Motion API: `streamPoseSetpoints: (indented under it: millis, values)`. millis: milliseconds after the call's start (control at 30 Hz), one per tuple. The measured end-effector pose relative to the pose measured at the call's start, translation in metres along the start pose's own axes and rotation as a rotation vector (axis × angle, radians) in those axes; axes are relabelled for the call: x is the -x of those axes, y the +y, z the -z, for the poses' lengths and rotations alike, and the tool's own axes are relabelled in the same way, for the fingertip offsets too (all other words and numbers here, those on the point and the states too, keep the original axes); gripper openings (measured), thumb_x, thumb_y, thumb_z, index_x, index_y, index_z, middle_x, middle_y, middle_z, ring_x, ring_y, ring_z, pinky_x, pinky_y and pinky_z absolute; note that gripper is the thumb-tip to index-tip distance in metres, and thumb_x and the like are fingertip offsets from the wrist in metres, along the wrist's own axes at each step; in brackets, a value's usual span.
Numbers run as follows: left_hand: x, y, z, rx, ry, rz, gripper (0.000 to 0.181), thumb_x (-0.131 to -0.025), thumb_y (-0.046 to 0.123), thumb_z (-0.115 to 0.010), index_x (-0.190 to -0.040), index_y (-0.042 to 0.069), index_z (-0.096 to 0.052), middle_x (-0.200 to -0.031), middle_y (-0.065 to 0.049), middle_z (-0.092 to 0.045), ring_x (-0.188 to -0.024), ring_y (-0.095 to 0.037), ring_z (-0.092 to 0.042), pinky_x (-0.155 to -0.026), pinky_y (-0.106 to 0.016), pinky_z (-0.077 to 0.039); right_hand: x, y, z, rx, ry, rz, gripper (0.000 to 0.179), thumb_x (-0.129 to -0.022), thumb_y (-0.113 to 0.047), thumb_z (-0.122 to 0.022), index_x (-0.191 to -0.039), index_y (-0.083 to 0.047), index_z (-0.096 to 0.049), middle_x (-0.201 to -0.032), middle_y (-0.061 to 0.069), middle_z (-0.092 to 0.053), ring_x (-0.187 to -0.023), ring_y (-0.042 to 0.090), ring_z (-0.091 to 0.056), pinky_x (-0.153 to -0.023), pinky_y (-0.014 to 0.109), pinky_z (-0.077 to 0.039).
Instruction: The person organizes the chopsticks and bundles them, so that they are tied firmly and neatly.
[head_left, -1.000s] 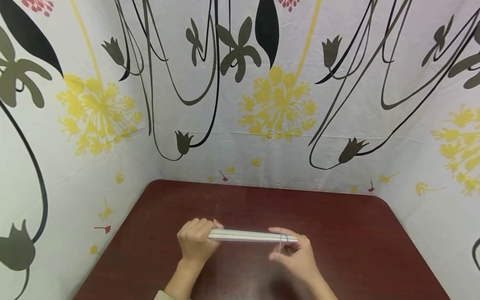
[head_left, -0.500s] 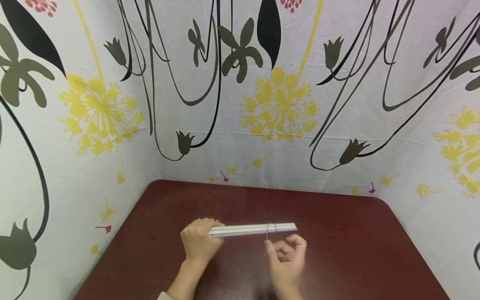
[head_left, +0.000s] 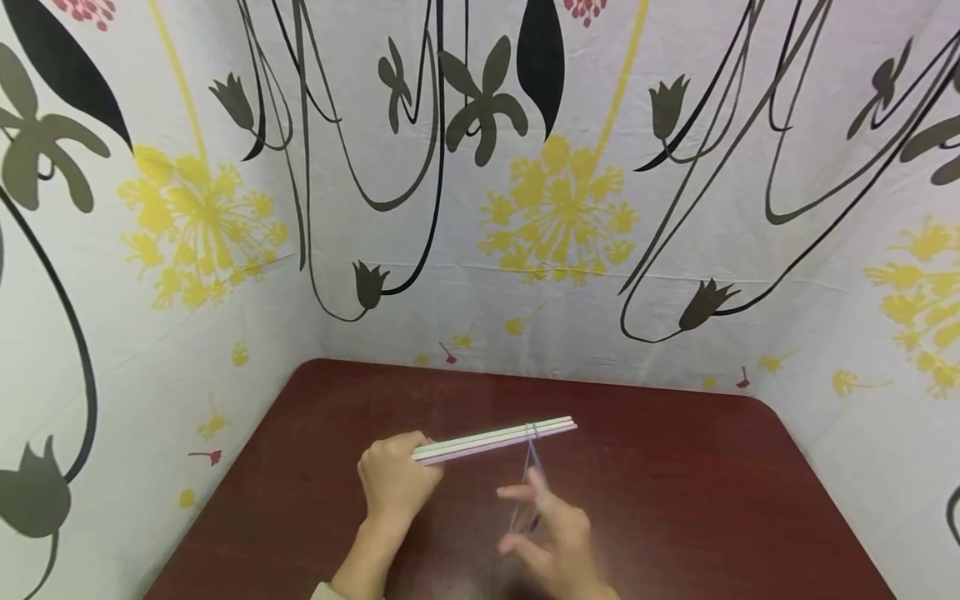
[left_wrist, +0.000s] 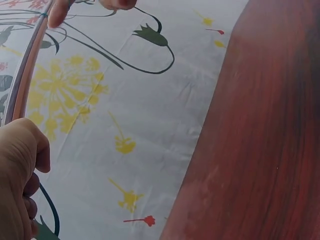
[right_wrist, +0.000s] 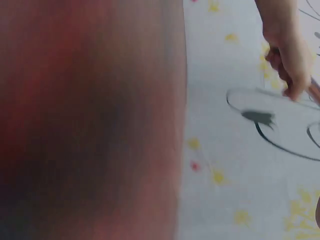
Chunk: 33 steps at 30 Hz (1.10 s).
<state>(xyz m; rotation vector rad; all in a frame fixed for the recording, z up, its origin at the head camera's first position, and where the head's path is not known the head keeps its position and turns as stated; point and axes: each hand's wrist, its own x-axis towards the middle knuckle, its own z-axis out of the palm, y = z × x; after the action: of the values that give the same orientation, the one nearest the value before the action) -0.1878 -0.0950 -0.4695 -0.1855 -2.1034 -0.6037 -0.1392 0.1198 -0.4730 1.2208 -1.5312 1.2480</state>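
My left hand [head_left: 397, 479] grips one end of a bundle of slim, straw-like pastel sticks [head_left: 480, 442], pale green, white and lilac. The bundle slants up to the right above the table. A thin bluish rubber band [head_left: 532, 454] wraps it near the far end and stretches down as a loop. Inside that loop, my right hand [head_left: 558, 533] hooks the band with spread thumb and fingers. In the left wrist view, the left hand [left_wrist: 17, 165] curls round the sticks [left_wrist: 27, 70], with right fingertips [left_wrist: 60, 12] near the band. The right wrist view shows the left hand [right_wrist: 295, 60] at its upper right.
A dark red-brown table [head_left: 660, 458] with rounded far corners lies below the hands. White fabric [head_left: 555, 333] printed with yellow, grey and red flowers hangs along its back and sides.
My right hand has left the bundle's end and drawn down and towards me, stretching the band into a long loop. The bundle's far end has tilted upward; the left hand keeps its grip.
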Motion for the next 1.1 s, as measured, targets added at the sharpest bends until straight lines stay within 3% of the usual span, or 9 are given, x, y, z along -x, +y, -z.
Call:
streamPoseSetpoints:
  millis: [100,200,300,400,567,733,867,967,1100]
  values:
    - [-0.001,0.002,0.0,-0.001,-0.002,-0.004,0.03,-0.054,0.011,-0.07,-0.048,0.027,-0.046,-0.045,0.012,-0.036,-0.04,-0.008,-0.022,-0.038,-0.026,-0.022,0.007,-0.007,-0.009,-0.326,0.143,-0.173,0.063,-0.109,-0.026,-0.036,-0.16,-0.001,-0.01,-0.128,0.015,-0.067,-0.058,0.018,-0.066,-0.05,0.025,-0.051]
    - [-0.001,0.003,-0.001,-0.019,0.026,-0.038,0.027,-0.057,0.014,-0.07,-0.048,0.027,-0.049,-0.044,0.011,-0.038,-0.039,-0.007,-0.024,-0.037,-0.024,-0.02,0.011,-0.017,-0.011,-0.591,0.272,-0.448,0.057,-0.109,-0.04,-0.011,-0.163,-0.026,-0.005,-0.129,0.006,-0.066,-0.068,0.017,-0.071,-0.056,0.026,-0.051]
    - [-0.002,0.001,-0.001,-0.029,0.129,-0.116,0.023,-0.064,0.017,-0.064,-0.048,0.025,-0.049,-0.044,0.011,-0.039,-0.038,-0.007,-0.025,-0.037,-0.022,-0.018,0.008,-0.021,-0.003,-0.831,0.418,-0.695,0.06,-0.105,-0.05,-0.007,-0.157,-0.031,-0.029,-0.115,0.001,-0.07,-0.074,0.013,-0.072,-0.067,0.023,-0.053]
    - [-0.005,-0.003,-0.001,-0.018,0.257,-0.227,0.023,-0.069,0.017,-0.058,-0.049,0.021,-0.047,-0.044,0.009,-0.039,-0.039,-0.008,-0.026,-0.036,-0.022,-0.019,0.004,-0.015,0.015,-0.951,0.477,-0.768,0.065,-0.106,-0.047,-0.009,-0.144,-0.018,-0.053,-0.102,0.002,-0.073,-0.073,0.015,-0.072,-0.071,0.026,-0.055]
    - [-0.01,-0.007,-0.001,-0.011,0.338,-0.361,0.032,-0.077,0.017,-0.054,-0.049,0.019,-0.039,-0.045,0.008,-0.034,-0.041,-0.008,-0.021,-0.037,-0.021,-0.018,-0.006,-0.002,0.042,-0.667,0.344,-0.778,0.048,-0.111,-0.016,-0.027,-0.118,-0.003,-0.073,-0.083,0.001,-0.075,-0.062,0.013,-0.07,-0.061,0.027,-0.056]
    - [-0.004,-0.002,-0.003,0.008,0.319,-0.369,0.035,-0.08,0.018,-0.052,-0.049,0.02,-0.036,-0.044,0.009,-0.033,-0.042,-0.007,-0.019,-0.038,-0.019,-0.016,-0.016,0.005,0.056,-0.333,0.088,-0.891,0.019,-0.095,0.007,-0.055,-0.09,0.001,-0.072,-0.082,-0.004,-0.071,-0.062,0.012,-0.067,-0.057,0.034,-0.058]
    - [0.003,0.005,-0.006,0.058,0.267,-0.351,0.028,-0.073,0.015,-0.055,-0.048,0.021,-0.041,-0.044,0.011,-0.036,-0.042,-0.005,-0.02,-0.038,-0.019,-0.019,-0.016,0.007,0.06,-0.476,-0.068,-0.871,0.017,-0.095,0.007,-0.049,-0.101,0.009,-0.064,-0.099,0.0,-0.067,-0.076,0.011,-0.063,-0.059,0.037,-0.058]
    - [0.005,0.005,-0.007,0.07,0.242,-0.336,0.024,-0.069,0.014,-0.057,-0.049,0.021,-0.044,-0.045,0.011,-0.039,-0.042,-0.005,-0.022,-0.037,-0.02,-0.021,-0.011,0.009,0.06,-0.644,-0.065,-0.769,0.029,-0.097,0.006,-0.04,-0.115,0.009,-0.063,-0.113,0.004,-0.065,-0.081,0.01,-0.064,-0.059,0.037,-0.058]
    - [0.0,-0.003,-0.003,0.03,0.225,-0.343,0.026,-0.071,0.016,-0.057,-0.05,0.02,-0.043,-0.045,0.009,-0.04,-0.042,-0.007,-0.024,-0.037,-0.022,-0.022,-0.01,0.012,0.07,-0.457,-0.03,-0.588,0.028,-0.091,0.015,-0.053,-0.112,0.004,-0.069,-0.107,0.008,-0.068,-0.082,0.012,-0.068,-0.063,0.03,-0.058]
